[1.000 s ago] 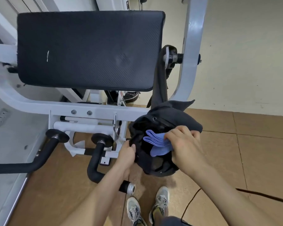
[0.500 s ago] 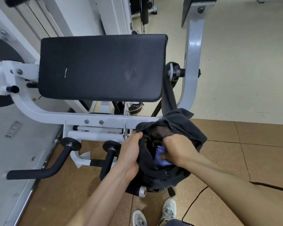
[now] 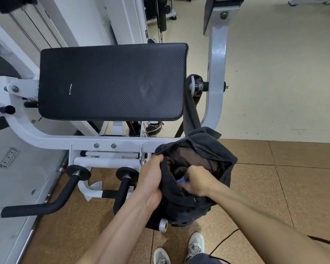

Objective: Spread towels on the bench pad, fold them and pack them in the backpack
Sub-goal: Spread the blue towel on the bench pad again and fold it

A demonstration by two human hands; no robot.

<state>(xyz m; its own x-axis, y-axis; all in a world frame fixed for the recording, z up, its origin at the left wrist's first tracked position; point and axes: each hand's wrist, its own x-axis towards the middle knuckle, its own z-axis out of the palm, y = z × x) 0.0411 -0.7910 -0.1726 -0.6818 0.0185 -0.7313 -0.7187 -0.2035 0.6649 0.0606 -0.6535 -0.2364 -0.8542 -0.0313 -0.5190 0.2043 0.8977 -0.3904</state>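
Judging by the scene, the step called for pushing the towel [image 3: 181, 180] flat to the bottom with the mouth pulled wide, so the fold would not bunch at the rim. The backpack [image 3: 213, 149] hung by its strap at the pad's [image 3: 111, 80] 5 o'clock. The left hand [image 3: 151, 178] gripped the rim at the mouth's 9 o'clock, fingers curled over the cloth, forearm coming from 7 o'clock. The right hand [image 3: 198, 181] sat inside the mouth, knuckles up, fingers curled round the towel, only a blue sliver showing.
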